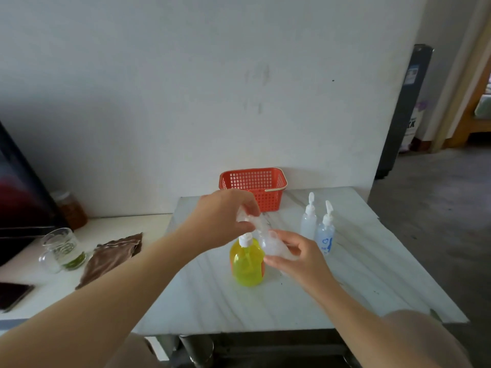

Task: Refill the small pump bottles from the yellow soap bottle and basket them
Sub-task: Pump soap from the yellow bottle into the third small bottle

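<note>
Small pump bottle (267, 241) is held tilted: right hand (303, 258) grips its body, left hand (223, 219) pinches its pump top.

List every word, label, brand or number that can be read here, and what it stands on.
No text reads clearly.
On the heart-printed pump bottle: a blue heart and marks below it, too blurred to read.
On the dark panel: a sticker near its top and bold letters lower down, both too blurred to read.
On the yellow soap bottle: an orange label seen edge-on, no text visible.
</note>
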Available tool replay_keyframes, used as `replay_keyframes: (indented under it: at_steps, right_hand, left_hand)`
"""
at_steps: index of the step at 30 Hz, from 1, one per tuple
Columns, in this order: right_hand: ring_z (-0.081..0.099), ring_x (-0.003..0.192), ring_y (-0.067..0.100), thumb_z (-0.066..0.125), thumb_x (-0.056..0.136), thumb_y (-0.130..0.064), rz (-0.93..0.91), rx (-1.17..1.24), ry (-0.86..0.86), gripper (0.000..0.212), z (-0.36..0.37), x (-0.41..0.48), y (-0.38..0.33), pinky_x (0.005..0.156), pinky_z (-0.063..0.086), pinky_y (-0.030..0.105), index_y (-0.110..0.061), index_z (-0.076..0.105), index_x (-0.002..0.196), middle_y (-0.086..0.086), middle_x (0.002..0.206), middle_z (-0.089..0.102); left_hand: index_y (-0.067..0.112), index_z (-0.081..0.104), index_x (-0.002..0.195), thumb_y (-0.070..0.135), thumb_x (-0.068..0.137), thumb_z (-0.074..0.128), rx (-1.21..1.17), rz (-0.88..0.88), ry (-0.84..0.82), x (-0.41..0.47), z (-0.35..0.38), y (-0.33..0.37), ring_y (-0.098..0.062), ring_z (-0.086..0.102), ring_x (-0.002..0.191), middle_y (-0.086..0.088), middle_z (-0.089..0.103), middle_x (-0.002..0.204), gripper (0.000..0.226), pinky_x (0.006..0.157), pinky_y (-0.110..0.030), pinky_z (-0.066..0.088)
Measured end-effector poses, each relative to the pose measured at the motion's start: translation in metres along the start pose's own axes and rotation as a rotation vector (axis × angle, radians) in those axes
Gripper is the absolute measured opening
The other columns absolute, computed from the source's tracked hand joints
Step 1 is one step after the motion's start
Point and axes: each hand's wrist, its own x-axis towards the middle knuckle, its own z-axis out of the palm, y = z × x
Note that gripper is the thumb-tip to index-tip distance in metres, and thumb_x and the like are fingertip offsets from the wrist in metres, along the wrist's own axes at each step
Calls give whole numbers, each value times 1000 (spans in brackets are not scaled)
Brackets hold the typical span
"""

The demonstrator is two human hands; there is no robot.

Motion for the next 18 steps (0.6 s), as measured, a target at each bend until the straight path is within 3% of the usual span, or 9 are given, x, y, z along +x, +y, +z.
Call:
replay_keyframes:
  at_steps: [7,10,13,16,18]
  right_hand:
    - [58,100,-12,83,72,-17,12,14,7,44,-6,-12,-12,79,43,6,-46,62,97,-28,107,65]
    - [60,97,-8,83,72,-19,35,48,-2,47,-8,-16,-13,77,46,8,-41,63,109,-20,108,66]
    - [66,96,2,82,74,-20,90,108,-32,43,-4,-20,-14,73,52,18,-38,63,108,-12,106,70]
    - [69,91,9,79,76,-15,124,217,-27,39,1,-21,-17,69,53,22,-33,64,107,-7,104,72]
    - [70,90,10,79,76,-14,130,262,0,37,3,-21,-20,68,53,24,-33,65,105,-8,101,73]
  left_hand:
    - [33,66,89,21,74,71,-44,70,-69,2,5,16,-5,56,88,19,61,89,20,86,-32,46]
    - [35,66,87,17,72,71,-13,145,-61,2,1,16,-1,53,84,21,61,86,24,86,-33,46]
    - [36,65,94,12,65,72,-13,248,-31,1,3,14,4,51,85,25,58,86,39,87,-34,46]
    - [37,55,122,9,62,78,-210,225,9,-5,3,13,4,52,105,19,56,113,70,92,-19,44]
    - [37,46,129,8,63,83,-369,116,72,-10,2,14,4,51,107,13,54,117,81,88,-7,40]
